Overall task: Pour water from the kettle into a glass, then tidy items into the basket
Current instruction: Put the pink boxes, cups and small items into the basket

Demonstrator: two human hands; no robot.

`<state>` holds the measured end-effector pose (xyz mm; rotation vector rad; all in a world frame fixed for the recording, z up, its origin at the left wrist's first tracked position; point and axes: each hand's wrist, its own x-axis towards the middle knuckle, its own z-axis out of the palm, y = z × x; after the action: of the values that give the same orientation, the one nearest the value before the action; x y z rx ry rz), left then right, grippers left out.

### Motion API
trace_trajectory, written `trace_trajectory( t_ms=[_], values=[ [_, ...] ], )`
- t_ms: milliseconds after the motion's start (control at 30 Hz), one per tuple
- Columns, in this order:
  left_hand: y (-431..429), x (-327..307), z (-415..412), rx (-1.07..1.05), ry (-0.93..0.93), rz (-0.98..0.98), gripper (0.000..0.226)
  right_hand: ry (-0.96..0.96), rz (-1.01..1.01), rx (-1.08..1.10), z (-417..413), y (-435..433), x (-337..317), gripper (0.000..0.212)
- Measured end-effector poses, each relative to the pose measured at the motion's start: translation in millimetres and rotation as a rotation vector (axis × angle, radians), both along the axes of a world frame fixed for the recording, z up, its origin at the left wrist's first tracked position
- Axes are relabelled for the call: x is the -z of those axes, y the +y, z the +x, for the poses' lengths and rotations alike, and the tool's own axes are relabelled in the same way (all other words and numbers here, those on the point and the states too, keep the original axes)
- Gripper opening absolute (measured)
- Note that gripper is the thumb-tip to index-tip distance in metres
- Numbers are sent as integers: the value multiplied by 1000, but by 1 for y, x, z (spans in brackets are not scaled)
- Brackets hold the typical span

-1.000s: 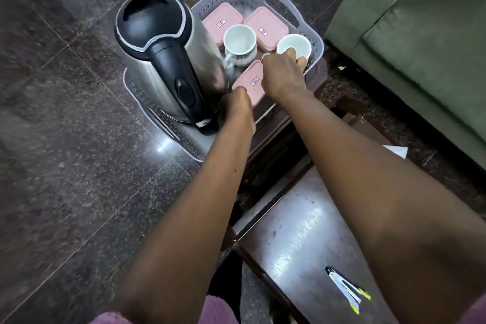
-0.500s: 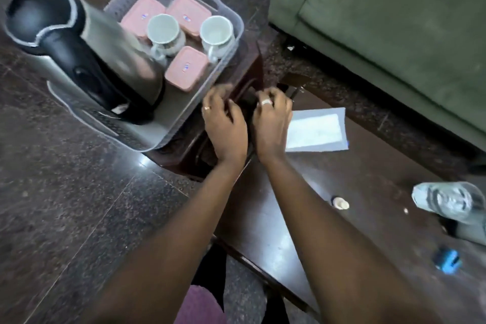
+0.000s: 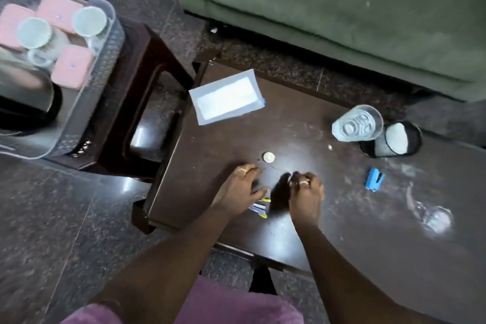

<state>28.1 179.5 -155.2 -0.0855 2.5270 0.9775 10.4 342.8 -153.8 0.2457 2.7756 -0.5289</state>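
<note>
Both hands low over the dark surface (image 3: pixel 342 218)

The left hand (image 3: pixel 240 188) lay spread, empty, beside small yellow-tipped items (image 3: pixel 259 208); the right hand (image 3: pixel 305 192) was curled, whether it held anything I could not tell. The kettle (image 3: pixel 25 92) sat in the basket (image 3: pixel 105 60) far left; the water-filled glass (image 3: pixel 356 123) stood well right.

No legible text anywhere. Small blue marks on the pink container lids (image 3: pixel 72 67) in the basket (image 3: pixel 105 66), far left, too blurred to read.
</note>
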Motion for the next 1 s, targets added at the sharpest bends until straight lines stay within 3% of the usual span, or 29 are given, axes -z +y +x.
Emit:
trace_trajectory(
  t_ms=[233,333,600,833,1000],
  values=[
    [26,22,25,267,-65,-160,83,-7,115,86,26,73,10,35],
    [31,29,31,256,-65,-212,75,13,147,168,5,100,12,38],
    [40,36,44,249,-26,-300,73,-209,144,233,-47,149,21,41],
    [36,40,50,154,-17,-247,53,-165,12,304,-47,129,16,29],
    [25,33,40,-32,4,-136,52,36,-89,159,-27,59,7,29]
  ],
)
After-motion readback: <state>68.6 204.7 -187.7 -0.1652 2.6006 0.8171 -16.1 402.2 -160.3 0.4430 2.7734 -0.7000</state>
